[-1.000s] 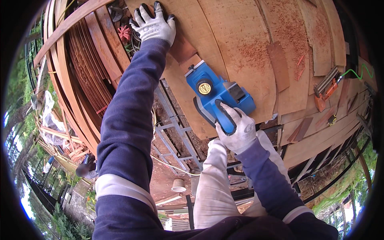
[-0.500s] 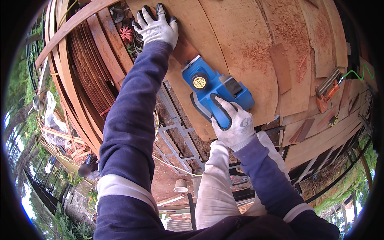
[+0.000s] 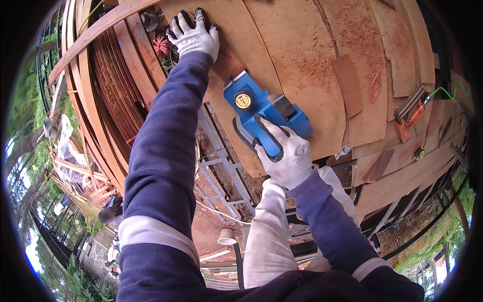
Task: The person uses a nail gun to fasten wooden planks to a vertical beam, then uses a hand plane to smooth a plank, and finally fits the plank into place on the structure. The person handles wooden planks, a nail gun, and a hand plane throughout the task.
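Curling round its handle (image 3: pixel 271 148), right fingers (image 3: pixel 274 132) grip the blue planer (image 3: pixel 264 109); left fingers (image 3: pixel 185 25) splay beyond it.

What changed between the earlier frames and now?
The boxy blue power planer slid left and slightly forward, toward the white-and-black gloved left hand. Nothing was grasped or released: the white-and-black gloved right hand stayed on the planer, the left hand stayed spread.

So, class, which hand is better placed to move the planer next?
Probably the right hand: it grips the handle of the planer, while the left hand is spread open beyond the tool's far end, not touching it.
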Motion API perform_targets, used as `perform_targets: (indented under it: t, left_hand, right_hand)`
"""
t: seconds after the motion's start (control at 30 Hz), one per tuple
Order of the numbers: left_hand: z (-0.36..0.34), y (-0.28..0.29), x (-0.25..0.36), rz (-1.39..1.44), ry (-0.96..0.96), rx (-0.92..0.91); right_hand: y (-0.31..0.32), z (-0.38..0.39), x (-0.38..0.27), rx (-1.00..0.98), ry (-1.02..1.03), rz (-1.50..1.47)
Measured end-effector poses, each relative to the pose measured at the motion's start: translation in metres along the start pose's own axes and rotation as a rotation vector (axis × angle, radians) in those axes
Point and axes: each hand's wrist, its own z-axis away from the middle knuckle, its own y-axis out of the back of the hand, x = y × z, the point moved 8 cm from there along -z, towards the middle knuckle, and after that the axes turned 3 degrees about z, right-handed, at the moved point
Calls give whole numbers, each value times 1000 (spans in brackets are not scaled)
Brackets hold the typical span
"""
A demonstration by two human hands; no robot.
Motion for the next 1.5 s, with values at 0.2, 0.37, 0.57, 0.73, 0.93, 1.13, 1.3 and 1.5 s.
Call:
perform_targets:
  t: [0.2, 0.37, 0.57, 0.73, 0.93, 1.13, 1.3, 1.5]
  left_hand:
    - [-2, 16, 10, 100, 10, 9]
    - [-5, 8, 1, 74, -4, -55]
    - [15, 39, -25, 211, 1, 167]
    - [116, 55, 17, 535, -69, -54]
    - [190, 60, 82, 145, -397, -410]
    - [217, 54, 100, 233, -526, -461]
    - [207, 58, 102, 78, -551, -422]
    - [191, 51, 110, 139, -710, -399]
  right_hand:
    - [77, 57, 8, 184, -13, -137]
    - [103, 75, 53, 298, -181, -247]
    - [114, 86, 74, 326, -196, -229]
    - [118, 87, 77, 270, -177, -250]
    - [123, 87, 81, 267, -145, -279]
    - [128, 86, 87, 305, -174, -293]
    - [132, 86, 85, 311, -130, -225]
    - [131, 88, 87, 290, -175, -294]
